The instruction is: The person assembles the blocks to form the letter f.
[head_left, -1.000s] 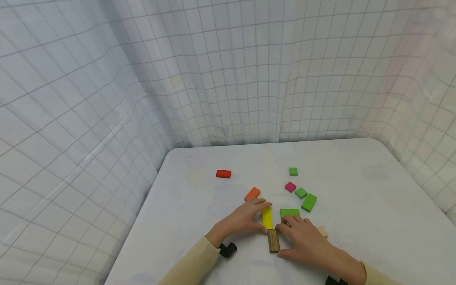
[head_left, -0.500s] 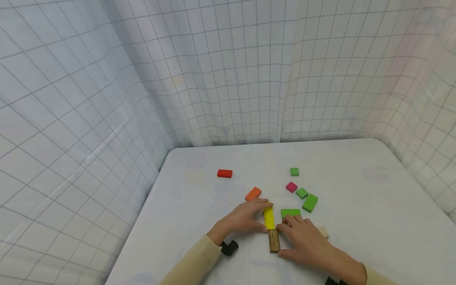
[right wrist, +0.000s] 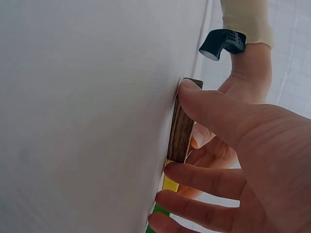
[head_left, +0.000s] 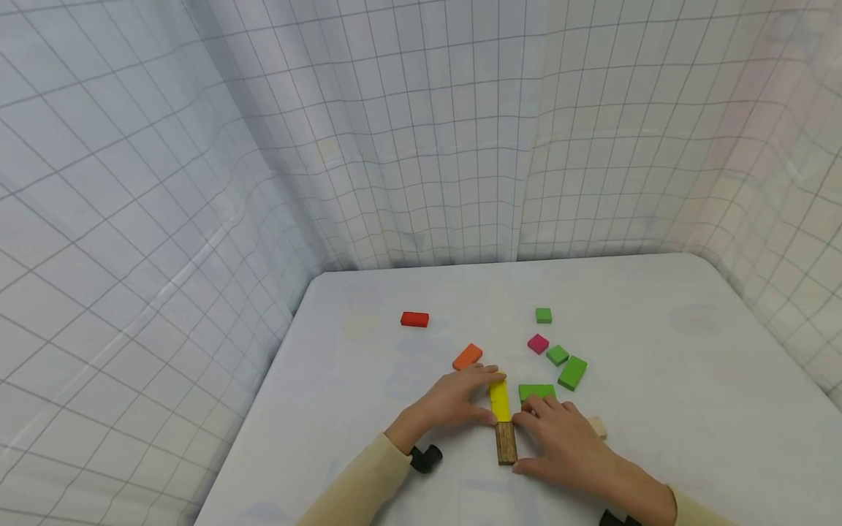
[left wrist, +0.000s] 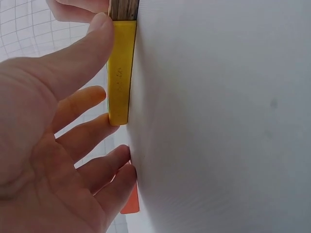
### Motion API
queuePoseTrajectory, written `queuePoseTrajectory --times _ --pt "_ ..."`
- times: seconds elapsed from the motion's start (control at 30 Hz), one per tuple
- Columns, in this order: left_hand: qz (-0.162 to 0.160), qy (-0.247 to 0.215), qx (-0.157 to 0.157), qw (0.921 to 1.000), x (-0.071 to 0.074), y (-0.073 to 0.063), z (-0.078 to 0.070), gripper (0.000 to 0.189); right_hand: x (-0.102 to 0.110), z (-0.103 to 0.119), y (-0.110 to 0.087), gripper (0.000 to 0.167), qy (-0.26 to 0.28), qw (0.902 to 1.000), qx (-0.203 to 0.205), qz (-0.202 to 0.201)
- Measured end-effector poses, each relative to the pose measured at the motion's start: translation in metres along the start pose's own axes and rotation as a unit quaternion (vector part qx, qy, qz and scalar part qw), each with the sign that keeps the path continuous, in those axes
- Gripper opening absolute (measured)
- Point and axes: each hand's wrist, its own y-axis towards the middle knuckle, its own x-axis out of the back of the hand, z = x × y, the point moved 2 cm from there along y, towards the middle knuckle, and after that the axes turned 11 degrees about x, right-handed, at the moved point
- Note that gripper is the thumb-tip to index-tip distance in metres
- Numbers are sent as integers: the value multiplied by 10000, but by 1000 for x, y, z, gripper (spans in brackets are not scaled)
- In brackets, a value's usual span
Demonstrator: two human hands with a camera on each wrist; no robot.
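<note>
From my end of the feed, I have a yellow block (head_left: 500, 402) and a dark brown wooden block (head_left: 506, 443) lying end to end in the lower centre of the head frame, roughly in one line; the left wrist view shows no clear gap at their joint. I'd judge this pair placed and being steadied.

My left hand (head_left: 454, 398) is spread wide, thumb near the joint and fingers reaching the yellow block's far end. My right hand (head_left: 559, 438) is also wide, thumb by the brown block's near end and index finger beside the joint. Fingertips rest along the edges; how hard they press, I can't tell.

The other pieces lie loose on the white counter (head_left: 368, 380), none joined to the pair. Just above the right fingers is a wide green block (head_left: 536, 391), partly covered, with a pale wooden block (head_left: 597, 427) half hidden behind that hand. Right of centre I see a tilted green block (head_left: 572, 372), a small green block (head_left: 558, 355), a magenta block (head_left: 538, 344) and, higher up, a green square block (head_left: 543, 315). An orange block (head_left: 467, 356) sits by the left fingers, and a red block (head_left: 415, 319) is farther to the upper left. As far as I can judge, those eight are unused.
</note>
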Motion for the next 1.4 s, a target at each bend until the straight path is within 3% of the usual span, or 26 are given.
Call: queuePoseTrajectory --times 1.4 --pt "-19 -120 30 9999 -3 2 2 77 3 4 4 65 -74 9996 -52 276"
